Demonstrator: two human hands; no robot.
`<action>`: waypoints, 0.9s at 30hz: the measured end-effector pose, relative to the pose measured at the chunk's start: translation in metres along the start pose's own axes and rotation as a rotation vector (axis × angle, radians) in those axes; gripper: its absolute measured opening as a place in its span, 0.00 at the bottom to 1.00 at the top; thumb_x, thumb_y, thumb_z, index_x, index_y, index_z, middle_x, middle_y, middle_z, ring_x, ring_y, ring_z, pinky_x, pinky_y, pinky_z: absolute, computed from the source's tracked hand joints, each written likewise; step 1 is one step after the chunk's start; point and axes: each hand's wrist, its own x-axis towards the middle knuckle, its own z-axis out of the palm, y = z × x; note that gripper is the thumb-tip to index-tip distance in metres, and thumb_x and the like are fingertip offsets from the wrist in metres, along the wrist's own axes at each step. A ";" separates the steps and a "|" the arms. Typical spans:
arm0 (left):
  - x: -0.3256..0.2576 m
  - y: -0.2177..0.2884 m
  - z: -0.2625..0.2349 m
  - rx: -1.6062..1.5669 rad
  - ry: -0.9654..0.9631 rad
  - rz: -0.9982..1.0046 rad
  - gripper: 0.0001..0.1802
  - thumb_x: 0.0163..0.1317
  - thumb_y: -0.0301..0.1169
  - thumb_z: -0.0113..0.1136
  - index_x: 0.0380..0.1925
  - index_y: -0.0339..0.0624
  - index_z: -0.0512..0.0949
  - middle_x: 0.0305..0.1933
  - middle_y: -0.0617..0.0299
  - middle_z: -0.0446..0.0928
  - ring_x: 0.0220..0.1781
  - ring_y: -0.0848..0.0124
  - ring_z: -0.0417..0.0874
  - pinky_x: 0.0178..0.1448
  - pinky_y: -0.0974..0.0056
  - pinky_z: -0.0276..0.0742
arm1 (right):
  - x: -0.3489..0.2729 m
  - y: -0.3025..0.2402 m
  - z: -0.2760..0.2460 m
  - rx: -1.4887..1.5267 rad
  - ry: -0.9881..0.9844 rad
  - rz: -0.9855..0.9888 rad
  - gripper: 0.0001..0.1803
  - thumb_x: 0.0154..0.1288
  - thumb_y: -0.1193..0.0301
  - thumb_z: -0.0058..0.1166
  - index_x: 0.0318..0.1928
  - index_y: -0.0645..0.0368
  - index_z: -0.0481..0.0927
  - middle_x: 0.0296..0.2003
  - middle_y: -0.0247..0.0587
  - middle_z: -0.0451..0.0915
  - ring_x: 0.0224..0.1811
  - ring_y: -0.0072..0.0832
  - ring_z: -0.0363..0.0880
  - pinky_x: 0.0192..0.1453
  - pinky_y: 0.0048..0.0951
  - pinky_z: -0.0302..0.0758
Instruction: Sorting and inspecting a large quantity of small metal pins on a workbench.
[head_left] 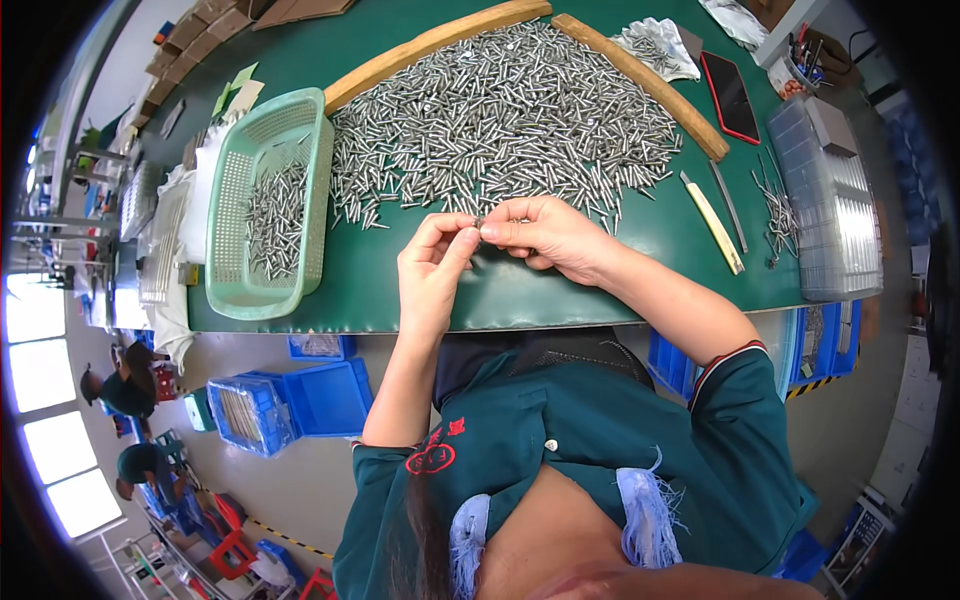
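My left hand (436, 262) and my right hand (548, 238) meet fingertip to fingertip just in front of a large pile of small silver metal pins (500, 120). Both are closed in a pinch, thumbs against forefingers. Between the tips shows a speck of a small metal part (480, 222); the fingers hide most of it. Left of my hands stands a pale green perforated plastic basket (222, 215), with more of the metal pins (276, 220) heaped inside.
Two wooden bars (435, 50) (650, 85) fence the pile's far side. At the right lie a red-edged phone (730, 97), a yellow-handled cutter (712, 222), thin metal rods (776, 212) and clear plastic boxes (835, 220). Blue bins (325, 395) stand below the green table (400, 312).
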 end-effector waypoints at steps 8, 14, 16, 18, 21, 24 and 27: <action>0.001 -0.002 0.000 0.158 0.032 0.119 0.06 0.58 0.22 0.58 0.36 0.34 0.77 0.38 0.65 0.72 0.35 0.80 0.74 0.39 0.77 0.70 | 0.000 -0.002 0.003 -0.052 0.031 -0.043 0.10 0.61 0.62 0.56 0.34 0.55 0.79 0.22 0.23 0.67 0.18 0.08 0.56 0.16 0.13 0.47; 0.000 -0.002 0.003 0.130 0.030 0.104 0.06 0.58 0.22 0.58 0.36 0.35 0.77 0.37 0.65 0.72 0.34 0.81 0.74 0.37 0.77 0.69 | 0.001 -0.001 0.001 -0.017 0.005 -0.032 0.12 0.62 0.61 0.54 0.31 0.56 0.78 0.22 0.22 0.67 0.19 0.08 0.57 0.16 0.12 0.49; 0.000 -0.003 0.005 0.070 0.005 0.067 0.06 0.61 0.25 0.56 0.36 0.35 0.77 0.35 0.66 0.74 0.32 0.82 0.72 0.34 0.78 0.68 | 0.001 -0.001 0.000 0.006 -0.012 -0.017 0.12 0.63 0.61 0.54 0.30 0.56 0.77 0.22 0.22 0.67 0.19 0.07 0.57 0.15 0.11 0.48; 0.000 0.000 0.009 -0.006 0.005 0.029 0.07 0.62 0.27 0.55 0.36 0.35 0.77 0.34 0.66 0.75 0.31 0.82 0.72 0.33 0.78 0.67 | 0.000 -0.002 -0.001 0.030 -0.029 -0.002 0.11 0.63 0.61 0.54 0.30 0.56 0.76 0.23 0.22 0.67 0.19 0.07 0.57 0.15 0.10 0.48; 0.000 0.001 0.009 -0.097 0.021 -0.028 0.08 0.63 0.30 0.53 0.36 0.35 0.77 0.32 0.66 0.76 0.30 0.82 0.71 0.32 0.78 0.67 | -0.001 -0.007 0.000 0.210 -0.082 0.077 0.11 0.63 0.62 0.54 0.32 0.57 0.76 0.25 0.23 0.68 0.19 0.07 0.58 0.14 0.09 0.47; 0.001 0.000 0.011 -0.123 0.022 -0.038 0.09 0.64 0.30 0.53 0.37 0.35 0.77 0.32 0.66 0.77 0.30 0.82 0.72 0.32 0.77 0.67 | -0.002 -0.009 -0.002 0.333 -0.069 0.157 0.10 0.63 0.63 0.54 0.33 0.58 0.75 0.26 0.24 0.68 0.20 0.06 0.58 0.13 0.07 0.47; 0.001 0.001 0.013 -0.128 0.020 -0.027 0.09 0.64 0.30 0.53 0.37 0.35 0.77 0.32 0.66 0.77 0.31 0.82 0.72 0.32 0.77 0.67 | -0.003 -0.009 -0.002 0.334 -0.071 0.159 0.13 0.64 0.61 0.52 0.32 0.59 0.75 0.25 0.26 0.69 0.20 0.08 0.59 0.12 0.08 0.49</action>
